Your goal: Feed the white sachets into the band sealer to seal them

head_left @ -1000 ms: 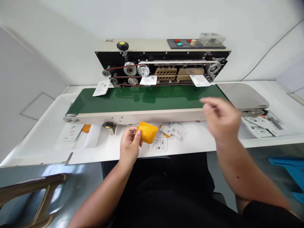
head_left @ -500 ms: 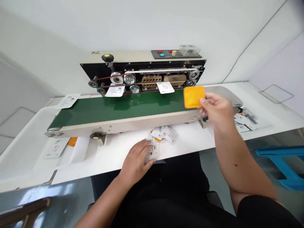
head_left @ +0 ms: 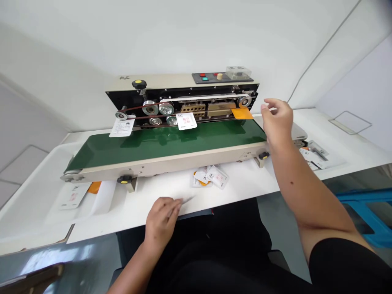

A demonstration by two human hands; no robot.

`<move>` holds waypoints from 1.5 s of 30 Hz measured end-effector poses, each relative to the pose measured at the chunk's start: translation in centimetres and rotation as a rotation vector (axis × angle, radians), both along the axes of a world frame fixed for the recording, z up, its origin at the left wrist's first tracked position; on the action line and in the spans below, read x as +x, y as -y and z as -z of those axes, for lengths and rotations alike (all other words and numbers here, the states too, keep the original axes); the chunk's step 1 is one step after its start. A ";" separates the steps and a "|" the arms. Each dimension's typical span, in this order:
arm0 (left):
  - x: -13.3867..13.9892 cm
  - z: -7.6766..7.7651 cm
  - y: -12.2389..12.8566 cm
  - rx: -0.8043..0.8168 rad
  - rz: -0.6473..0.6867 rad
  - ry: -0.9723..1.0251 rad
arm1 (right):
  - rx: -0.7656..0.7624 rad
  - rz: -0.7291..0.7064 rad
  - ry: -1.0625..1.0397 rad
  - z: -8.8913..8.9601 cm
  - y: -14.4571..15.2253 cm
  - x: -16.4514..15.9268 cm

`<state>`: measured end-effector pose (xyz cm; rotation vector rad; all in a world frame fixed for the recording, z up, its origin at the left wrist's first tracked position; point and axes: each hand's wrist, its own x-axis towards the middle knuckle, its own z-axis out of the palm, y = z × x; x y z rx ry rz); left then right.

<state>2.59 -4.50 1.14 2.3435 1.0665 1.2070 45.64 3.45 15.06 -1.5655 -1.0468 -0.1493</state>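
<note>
My left hand (head_left: pixel 162 222) is pinched on a thin packet (head_left: pixel 187 200), seen nearly edge-on above the table's front edge. My right hand (head_left: pixel 278 122) hovers by the right end of the band sealing machine (head_left: pixel 183 94), its fingers loosely curved, thumb apart, nothing between them. Left of that hand, an orange packet (head_left: pixel 242 114) sits with its top edge in the machine's feed. Further along the same line hang two white printed packets, one mid-machine (head_left: pixel 186 121) and one at the left rollers (head_left: pixel 122 126). Several loose packets (head_left: pixel 218 176) lie on the table beneath the conveyor.
A green conveyor belt (head_left: pixel 171 141) runs along the machine's front. At left, a white bin (head_left: pixel 39 196) holds packets (head_left: pixel 73 196). More packets (head_left: pixel 314 157) lie in a clear tray at right. A blue stool (head_left: pixel 367 212) stands on the floor at right.
The orange packet has gone from my right hand into the machine's feed. White packets have travelled left. My left hand has lifted a packet off the table and drawn back toward me.
</note>
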 end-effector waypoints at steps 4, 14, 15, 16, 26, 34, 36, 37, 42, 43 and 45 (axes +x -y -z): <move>1.8 -1.8 -0.9 -0.527 -0.188 0.334 | -0.024 -0.270 -0.009 2.8 6.1 -7.2; 7.1 -3.1 -2.1 -0.655 0.223 0.313 | -0.439 -0.874 -0.602 7.8 9.6 -14.7; 7.1 -2.8 -2.3 -0.559 0.249 0.186 | -0.369 -0.798 -0.592 7.5 9.1 -13.5; 7.1 -2.4 -2.5 -0.448 0.262 0.052 | -0.290 -0.701 -0.572 6.9 8.4 -11.8; 4.8 2.0 -1.4 0.182 0.184 -0.595 | -0.037 0.023 -0.490 0.5 -1.1 4.7; 2.0 1.4 0.2 0.185 0.157 -0.544 | -0.055 -0.037 -0.308 0.3 -1.9 1.2; 1.4 1.5 0.5 0.189 0.132 -0.535 | 0.090 0.049 -0.100 1.6 0.9 -1.6; 1.2 1.6 0.6 0.192 0.116 -0.533 | 0.130 0.043 -0.009 2.7 2.6 -3.2; 1.7 1.1 0.7 0.156 0.110 -0.577 | -0.188 -0.519 0.366 10.1 10.0 -11.2; 2.0 1.0 0.7 0.130 0.119 -0.587 | -0.282 -0.608 0.416 11.5 10.9 -12.1; 2.5 0.8 0.5 0.078 0.130 -0.598 | -0.411 -0.670 0.479 13.9 11.8 -13.2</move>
